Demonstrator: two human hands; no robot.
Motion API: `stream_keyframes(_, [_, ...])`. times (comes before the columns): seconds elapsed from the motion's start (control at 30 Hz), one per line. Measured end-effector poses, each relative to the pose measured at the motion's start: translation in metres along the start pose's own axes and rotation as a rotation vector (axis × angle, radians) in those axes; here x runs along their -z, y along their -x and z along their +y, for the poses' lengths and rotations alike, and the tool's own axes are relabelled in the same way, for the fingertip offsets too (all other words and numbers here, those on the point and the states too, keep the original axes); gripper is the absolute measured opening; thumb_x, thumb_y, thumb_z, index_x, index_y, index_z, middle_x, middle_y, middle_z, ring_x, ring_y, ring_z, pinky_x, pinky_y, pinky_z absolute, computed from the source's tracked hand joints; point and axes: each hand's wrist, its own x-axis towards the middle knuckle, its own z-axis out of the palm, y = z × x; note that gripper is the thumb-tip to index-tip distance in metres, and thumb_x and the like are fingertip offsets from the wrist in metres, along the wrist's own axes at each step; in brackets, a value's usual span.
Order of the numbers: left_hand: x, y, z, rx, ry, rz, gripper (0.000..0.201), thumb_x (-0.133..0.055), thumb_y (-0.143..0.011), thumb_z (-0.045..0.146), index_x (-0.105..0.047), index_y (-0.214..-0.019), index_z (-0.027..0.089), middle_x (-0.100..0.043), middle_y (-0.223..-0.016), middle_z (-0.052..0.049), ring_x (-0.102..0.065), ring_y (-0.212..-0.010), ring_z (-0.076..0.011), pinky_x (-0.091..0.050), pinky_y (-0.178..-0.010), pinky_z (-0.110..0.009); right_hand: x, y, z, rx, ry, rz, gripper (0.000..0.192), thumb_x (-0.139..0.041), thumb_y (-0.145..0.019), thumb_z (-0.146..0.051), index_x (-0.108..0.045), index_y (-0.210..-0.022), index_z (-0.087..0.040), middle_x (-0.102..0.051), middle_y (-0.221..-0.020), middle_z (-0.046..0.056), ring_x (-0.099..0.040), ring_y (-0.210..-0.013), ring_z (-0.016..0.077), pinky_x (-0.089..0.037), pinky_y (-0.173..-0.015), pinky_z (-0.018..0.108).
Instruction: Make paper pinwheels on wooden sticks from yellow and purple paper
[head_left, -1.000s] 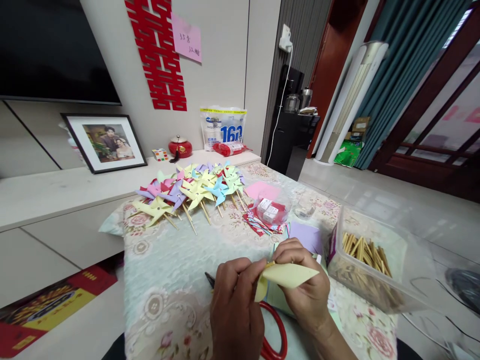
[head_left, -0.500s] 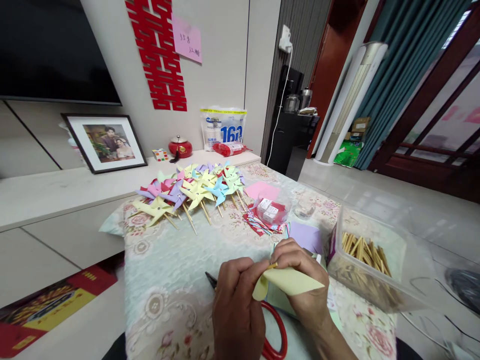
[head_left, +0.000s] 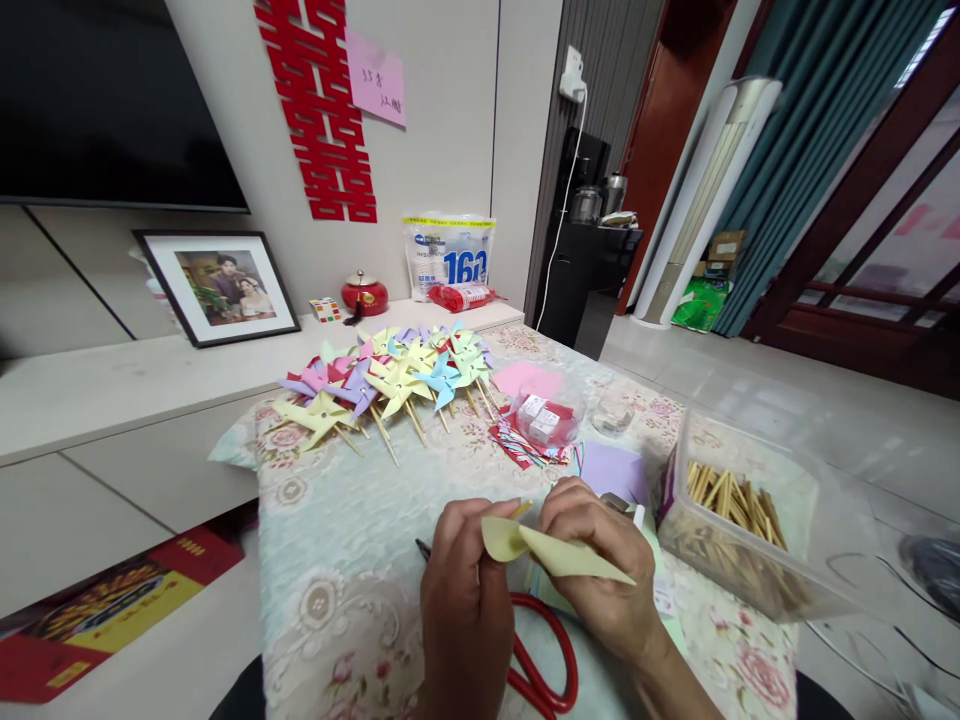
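Yellow paper piece (head_left: 559, 552) sits lower centre of the frame, held above the table between both hands. One corner is curled over at its left end, the rest runs to a point toward the right. A thin wooden stick tip (head_left: 523, 508) pokes up just above the curled corner; can't tell how it joins the paper.

Left hand (head_left: 465, 590): fingers closed in a pinch on the curled left end of the paper. Right hand (head_left: 600, 570): also pinched shut, thumb and fingers on the paper's upper edge, the pointed flap lying across its palm side.

Directly under the hands: red-handled scissors (head_left: 544, 660) lying flat on the floral tablecloth (head_left: 337, 560), handles at bottom centre, dark blade tip showing left of the left hand. More pale paper sheets under the right hand, partly hidden.

Right of the hands: clear plastic tub (head_left: 757, 540) with a heap of wooden sticks (head_left: 731, 500) inside. Just beyond the hands, a purple paper square (head_left: 611, 470), then a small clear container (head_left: 544, 420) with small white boxes in it, sitting on red paper scraps. Pink sheet (head_left: 529, 380) behind that.

Centre of frame, far end of table: a pile of finished pinwheels (head_left: 390, 380) in yellow, purple, pink, blue and green, sticks pointing toward the camera.

Upper left: framed photo (head_left: 217, 285) leaning on the wall shelf, dark TV screen (head_left: 112, 100) above it.
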Motion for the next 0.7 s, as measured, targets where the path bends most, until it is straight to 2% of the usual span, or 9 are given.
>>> stream_keyframes(0.1, [0.0008,-0.0023,-0.0022,0.091,0.112,-0.023,0.025,-0.051,-0.09,0.011,-0.071,-0.099,0.023,-0.068,-0.092,-0.002,-0.066,-0.088,-0.017,-0.053,-0.075,-0.027,-0.0011,0.0015,0.0008,-0.031,-0.016,0.005,0.014,-0.058,-0.084,-0.008,-0.058,-0.08,-0.021,-0.063,-0.074,0.002,-0.058,-0.068,0.0173,-0.045,-0.068,0.036])
stream_keyframes(0.2, [0.001,-0.0025,-0.0046,0.172,0.215,-0.051,0.026,-0.053,-0.087,0.011,-0.072,-0.099,0.022,-0.07,-0.095,-0.003,-0.066,-0.091,-0.0178,-0.052,-0.078,-0.028,-0.0014,0.0025,0.0022,-0.05,-0.013,0.014,0.014,-0.06,-0.084,-0.007,-0.061,-0.086,-0.021,-0.065,-0.077,0.002,-0.059,-0.07,0.0181,-0.046,-0.069,0.037])
stream_keyframes(0.3, [0.0012,-0.0027,-0.0055,0.252,0.282,-0.065,0.023,-0.056,-0.085,0.013,-0.073,-0.097,0.022,-0.07,-0.093,-0.002,-0.065,-0.087,-0.0171,-0.052,-0.075,-0.026,-0.0004,0.0014,0.0026,-0.014,0.025,-0.025,0.013,-0.063,-0.086,-0.009,-0.066,-0.091,-0.021,-0.067,-0.076,0.003,-0.061,-0.07,0.0189,-0.046,-0.069,0.037])
stream_keyframes(0.4, [0.0011,-0.0033,-0.0042,0.309,0.314,-0.087,0.017,-0.058,-0.088,0.019,-0.074,-0.094,0.022,-0.069,-0.089,-0.001,-0.063,-0.081,-0.0151,-0.05,-0.071,-0.024,0.0011,-0.0006,0.0023,0.014,0.046,-0.041,0.008,-0.065,-0.088,-0.014,-0.067,-0.087,-0.021,-0.067,-0.074,0.002,-0.061,-0.068,0.0183,-0.046,-0.068,0.037])
stream_keyframes(0.53, [0.0005,-0.0042,-0.0013,0.306,0.352,-0.129,0.02,-0.057,-0.088,0.015,-0.074,-0.094,0.023,-0.067,-0.088,0.0,-0.062,-0.082,-0.0143,-0.048,-0.072,-0.023,0.0018,-0.0014,0.0023,0.008,0.063,-0.001,0.003,-0.067,-0.089,-0.02,-0.067,-0.088,-0.022,-0.067,-0.078,0.003,-0.06,-0.072,0.0188,-0.047,-0.068,0.036])
stream_keyframes(0.7, [0.0018,-0.0053,0.0032,0.239,0.394,-0.154,0.034,-0.052,-0.079,0.004,-0.074,-0.096,0.024,-0.066,-0.086,0.001,-0.062,-0.081,-0.0136,-0.048,-0.072,-0.022,0.002,-0.0002,0.0045,0.0,0.074,0.058,0.003,-0.066,-0.092,-0.022,-0.065,-0.089,-0.022,-0.066,-0.079,0.003,-0.061,-0.072,0.0191,-0.048,-0.067,0.036])
